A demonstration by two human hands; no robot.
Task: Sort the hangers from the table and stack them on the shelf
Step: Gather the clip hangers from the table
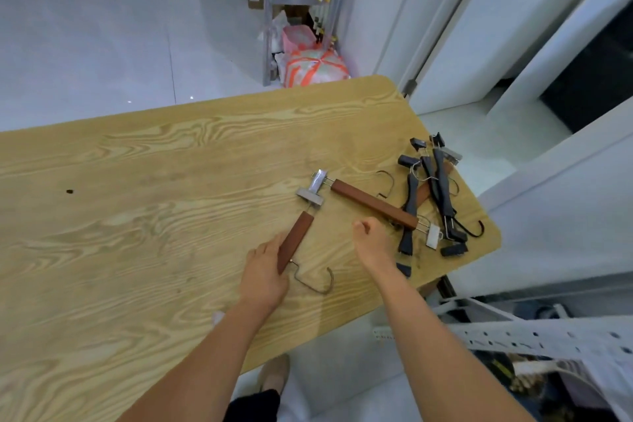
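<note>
Two brown clip hangers [373, 204] on table [137, 181]

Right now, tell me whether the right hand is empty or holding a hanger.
Empty: the right hand is curled into a fist near a brown hanger, with nothing visible in its fingers.

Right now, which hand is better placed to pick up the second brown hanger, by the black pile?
Right. The right hand hovers empty beside the second brown hanger; the left hand is on the nearer brown hanger, farther off.
</note>
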